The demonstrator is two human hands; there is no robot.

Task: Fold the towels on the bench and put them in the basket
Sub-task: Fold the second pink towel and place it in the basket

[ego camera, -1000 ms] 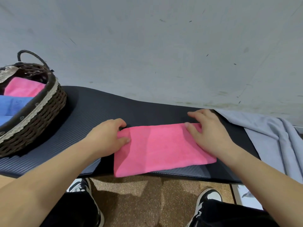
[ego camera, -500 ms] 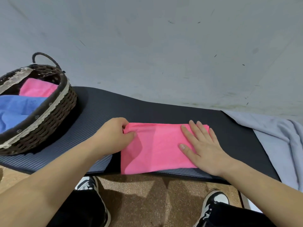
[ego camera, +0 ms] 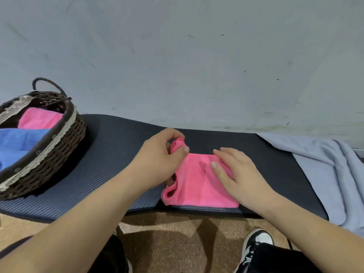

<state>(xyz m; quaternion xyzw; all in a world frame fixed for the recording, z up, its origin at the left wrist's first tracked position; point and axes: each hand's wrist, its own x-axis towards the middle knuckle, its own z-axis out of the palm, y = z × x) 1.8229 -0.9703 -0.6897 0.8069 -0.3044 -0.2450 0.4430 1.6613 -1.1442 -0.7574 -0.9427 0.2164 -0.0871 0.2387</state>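
A pink towel [ego camera: 197, 184], partly folded, lies at the front edge of the black padded bench [ego camera: 110, 154]. My left hand [ego camera: 159, 156] pinches its left end and lifts that end up off the bench. My right hand [ego camera: 238, 174] lies flat on the towel's right half, fingers spread, pressing it down. The brown wicker basket [ego camera: 65, 138] stands on the bench at the left; inside it lie a folded pink towel [ego camera: 39, 119] and a blue towel [ego camera: 17, 142]. A grey towel [ego camera: 325, 166] is spread over the bench's right end.
A grey wall [ego camera: 197, 66] rises directly behind the bench. Below the bench edge is a brown speckled floor [ego camera: 167, 233], with my black trousers and a black-and-white shoe [ego camera: 256, 243].
My left hand has lifted the towel's left end and carried it rightward, so the towel looks shorter. My right hand slid left along the towel and stays flat on it.
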